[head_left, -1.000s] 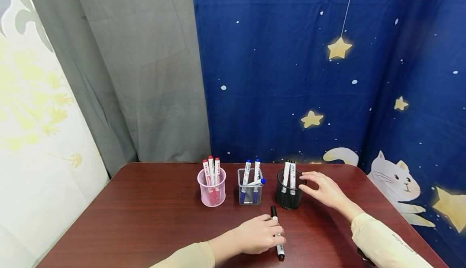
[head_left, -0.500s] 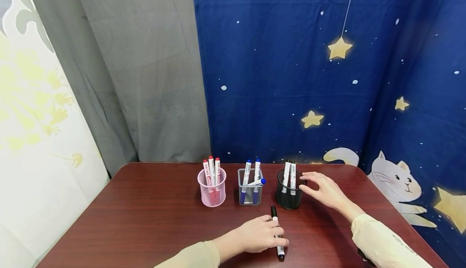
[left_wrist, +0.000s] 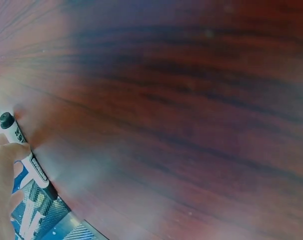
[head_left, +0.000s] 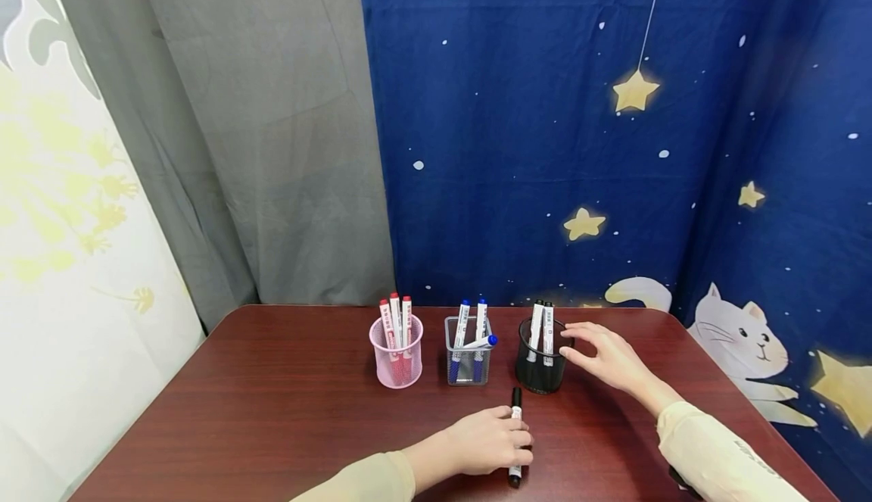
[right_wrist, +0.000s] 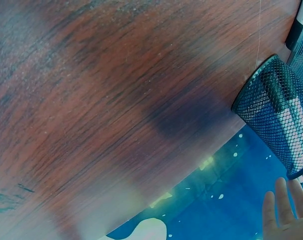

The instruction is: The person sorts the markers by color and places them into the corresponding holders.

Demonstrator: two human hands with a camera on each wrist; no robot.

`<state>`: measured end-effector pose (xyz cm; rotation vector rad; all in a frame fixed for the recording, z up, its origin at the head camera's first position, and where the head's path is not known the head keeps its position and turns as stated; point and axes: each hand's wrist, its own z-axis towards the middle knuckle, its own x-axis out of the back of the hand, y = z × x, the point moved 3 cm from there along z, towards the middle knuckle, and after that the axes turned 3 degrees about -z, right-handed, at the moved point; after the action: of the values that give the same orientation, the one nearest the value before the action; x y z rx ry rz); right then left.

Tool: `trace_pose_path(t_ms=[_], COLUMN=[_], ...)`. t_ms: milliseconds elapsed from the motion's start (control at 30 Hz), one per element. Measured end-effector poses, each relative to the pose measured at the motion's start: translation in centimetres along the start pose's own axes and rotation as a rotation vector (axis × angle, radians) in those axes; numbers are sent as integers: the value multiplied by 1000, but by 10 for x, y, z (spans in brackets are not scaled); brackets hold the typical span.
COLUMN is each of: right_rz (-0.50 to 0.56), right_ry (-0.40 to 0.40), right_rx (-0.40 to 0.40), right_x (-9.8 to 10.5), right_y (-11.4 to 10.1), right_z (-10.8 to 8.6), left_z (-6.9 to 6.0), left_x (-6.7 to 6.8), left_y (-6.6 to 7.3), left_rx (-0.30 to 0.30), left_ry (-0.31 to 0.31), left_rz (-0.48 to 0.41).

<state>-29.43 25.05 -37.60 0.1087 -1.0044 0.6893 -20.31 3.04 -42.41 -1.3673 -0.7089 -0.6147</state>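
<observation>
In the head view my left hand (head_left: pixel 487 441) pinches a black-capped whiteboard marker (head_left: pixel 516 398) low over the table's front middle. In the left wrist view the thumb lies across the white barrel of this marker (left_wrist: pixel 37 171); other fingers are partly hidden behind it. My right hand (head_left: pixel 602 354) is at the right side of a black mesh pen cup (head_left: pixel 540 375) holding two black markers (head_left: pixel 548 335). Its fingers are extended toward the cup's rim. The right wrist view shows these straight fingers (right_wrist: pixel 284 202) next to the mesh.
Left of the black cup stands a grey square mesh holder (head_left: pixel 468 375) with several blue markers, one leaning over its rim. Further left is a pink mesh cup (head_left: pixel 398 375) with red markers. Curtains (head_left: pixel 511 184) hang behind the brown table (head_left: pixel 272 411).
The marker under my left hand has turned more upright in the view, its lower end shifting left. My left fingers have drawn in around it. My right hand has stayed still.
</observation>
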Motion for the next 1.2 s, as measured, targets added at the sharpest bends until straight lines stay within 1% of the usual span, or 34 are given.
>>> trace_pose_path(t_ms=[200,367,567,667,767,833,900,1067,1200], right_rz=[3,6,6,6,8,9,10,14,12], right_ry=[-2,-8,-7,-8,-5,-2,2,8,4], right_rx=[-1,-7,-6,-4,0,3,8,20,14], right_x=[0,0,0,0,0,1,1,1,0], right_y=[0,-1,-2,-1,-1,-1,-2,-2,-1], right_z=[-1,-1,0,0,0,0,0,0,0], left_z=[-2,-4,-8,-8,-8,-8,-9,-8,-7], left_x=[-1,0,11,17,23,27,30,40,48], left_y=[1,2,1,-1,-3,-6,-8,-16,-22], left_rx=[-7,-26,-45,-44,-26,-5,16,94,147], left_ry=[4,52,102,124,166,198,232,295,335], left_rz=[-18,-36,-37,-47,-106,-160,-192,-288,-373])
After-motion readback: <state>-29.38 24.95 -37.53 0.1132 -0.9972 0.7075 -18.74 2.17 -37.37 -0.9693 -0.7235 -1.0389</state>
